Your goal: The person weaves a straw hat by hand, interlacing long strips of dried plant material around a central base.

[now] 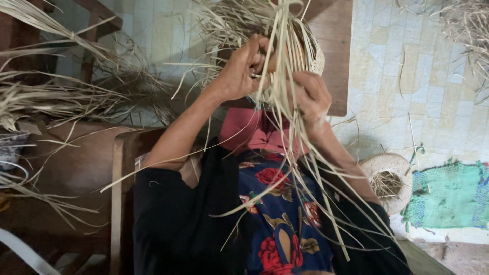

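Left hand (239, 69): closed, fingers pinched on pale straw strips (285, 117) at the rim of the woven piece; a ring is seen on one finger.
Right hand (311, 99): closed around the same bundle of strips, just right of and slightly nearer than the left hand.
Woven piece (315, 58): half-made pale basketwork, held up between both hands, mostly hidden behind them; exact shape cannot be told.
Straw strips: loose ends are fanned from the hands, upward past the top edge and down across the lap toward the near right.
Clothing: black sleeves (173, 214) are worn on both arms; a blue fabric with red flowers (277, 203) is seen below the hands.
Woven hat (389, 181): round, pale, laid on the floor at right, straw scraps inside it.
Green mat (448, 196): on the floor, just right of the hat.
Tiled floor (407, 76): pale tiles, far right.
Dry straw pile (56, 97): heaped at left over a wooden chair (81, 163).
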